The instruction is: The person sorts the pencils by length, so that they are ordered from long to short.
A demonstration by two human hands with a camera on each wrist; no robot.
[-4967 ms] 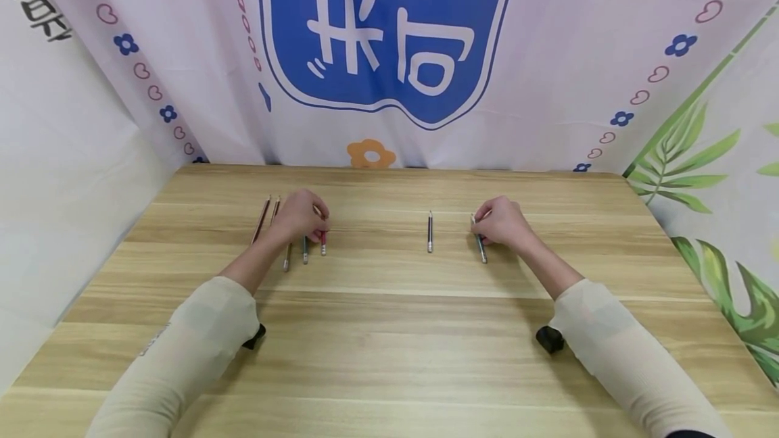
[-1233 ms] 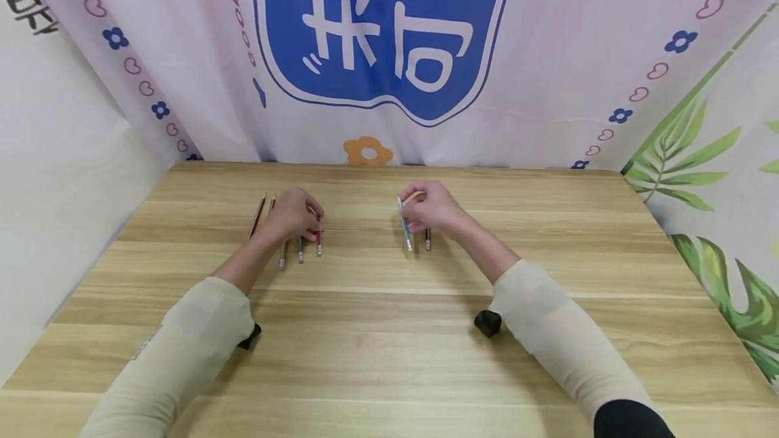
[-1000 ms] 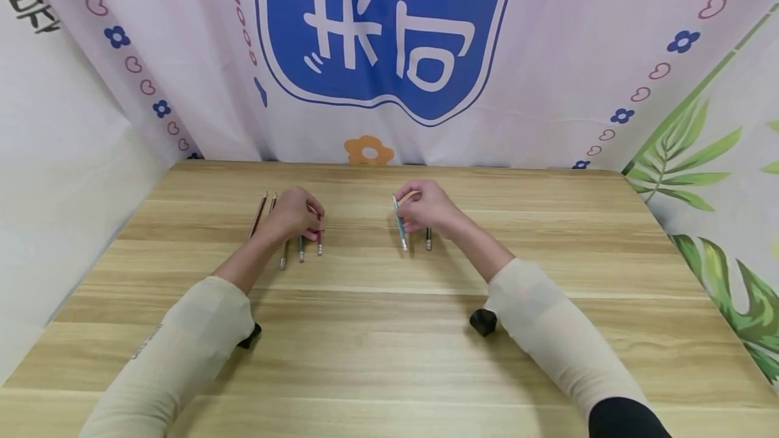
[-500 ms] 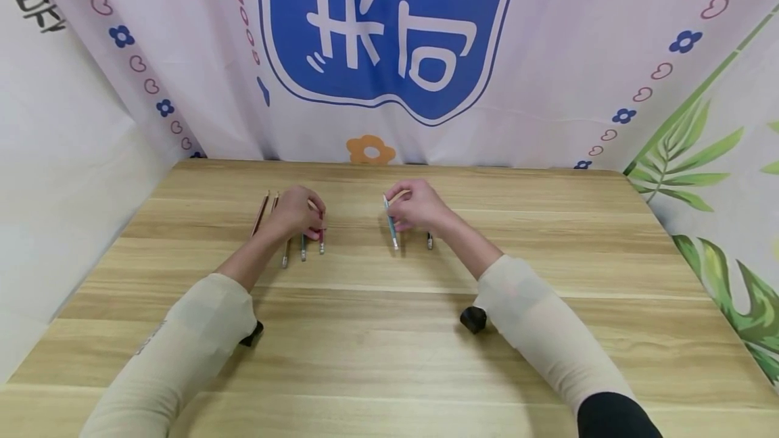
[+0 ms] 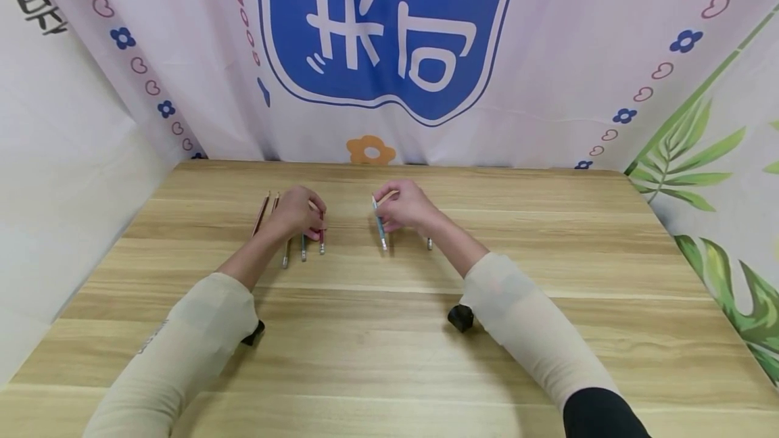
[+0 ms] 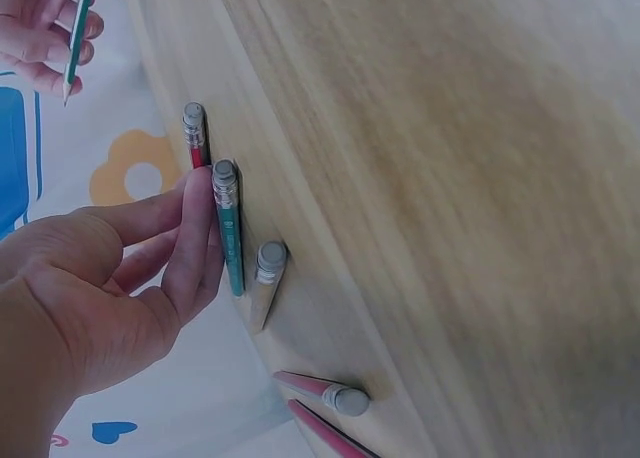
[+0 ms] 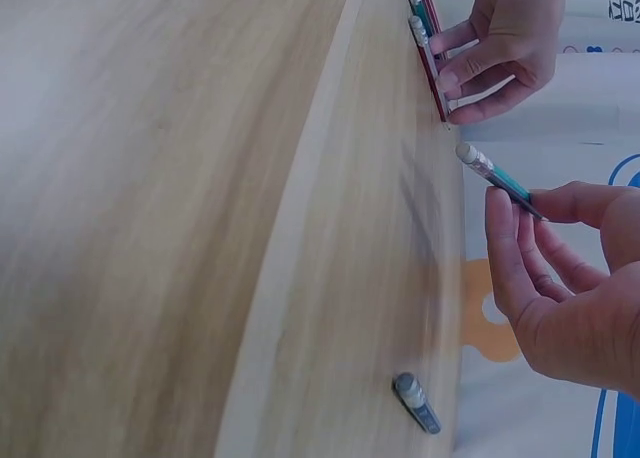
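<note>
My right hand (image 5: 406,207) pinches a teal pencil (image 5: 380,227) by its shaft, eraser end toward me. In the right wrist view this pencil (image 7: 500,178) is off the table, its shadow falling on the wood. At the left, my left hand (image 5: 297,211) holds a red pencil (image 5: 322,242) between thumb and fingers, down at the table. Next to it lie another teal pencil (image 5: 303,249) and a tan pencil (image 5: 285,255), partly covered by that hand. Two reddish pencils, one (image 5: 262,211) farther left and one (image 5: 276,201) nearer, lie beyond the wrist.
A dark pencil (image 5: 429,244) lies under my right wrist, mostly hidden in the head view; its eraser end (image 7: 408,386) shows in the right wrist view. The wooden table (image 5: 365,343) ends at a printed curtain (image 5: 535,86) at the back.
The right hand has lifted the teal pencil from the right side and carried it left past the dark pencil, still moving left over the last second. My left hand stays on the red pencil.
</note>
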